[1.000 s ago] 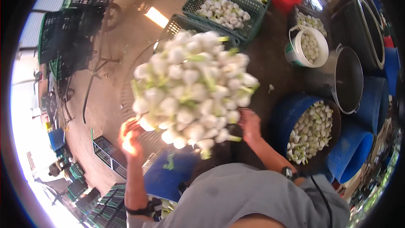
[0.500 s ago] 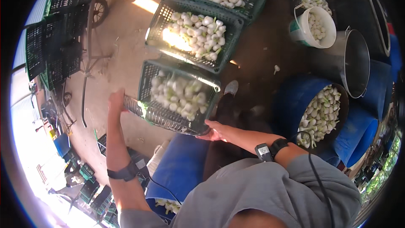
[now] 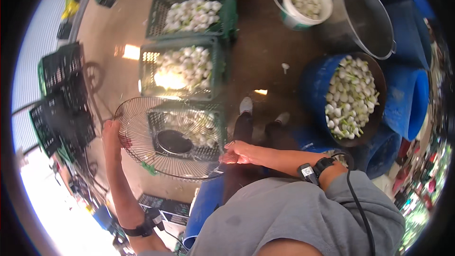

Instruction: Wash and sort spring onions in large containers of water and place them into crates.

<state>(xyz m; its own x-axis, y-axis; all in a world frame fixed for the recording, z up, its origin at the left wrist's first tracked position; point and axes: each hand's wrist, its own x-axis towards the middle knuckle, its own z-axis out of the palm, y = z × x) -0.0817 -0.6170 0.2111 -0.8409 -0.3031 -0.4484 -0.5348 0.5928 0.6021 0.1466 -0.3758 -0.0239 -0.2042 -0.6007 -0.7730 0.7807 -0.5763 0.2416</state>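
Both my hands hold a round wire fan grille [image 3: 174, 142] with a black disc at its centre, tilted in front of me. My left hand [image 3: 112, 136] is closed on its left rim; my right hand [image 3: 238, 152] is closed on the right rim, near my dark trousers. A small green piece [image 3: 150, 168] shows on the lower left of the grille. Seen through the wires is a green plastic crate [image 3: 221, 116] with white bulbs, blurred behind the grille. I cannot tell whether the grille touches the crate.
More green crates [image 3: 148, 78] of white bulbs line up beyond. To the right stand a blue barrel [image 3: 313, 83] heaped with green-stemmed bulbs, a white bucket [image 3: 296, 22], a metal pot [image 3: 343, 23] and other blue barrels [image 3: 412, 99]. Stacked dark crates [image 3: 61, 73] stand at left. One bulb [image 3: 285, 66] lies on the floor.
The grille has swung from nearly edge-on to face me more fully, now overlapping the nearest crate in view. Both hands still grip it. The whole view has shifted and turned.
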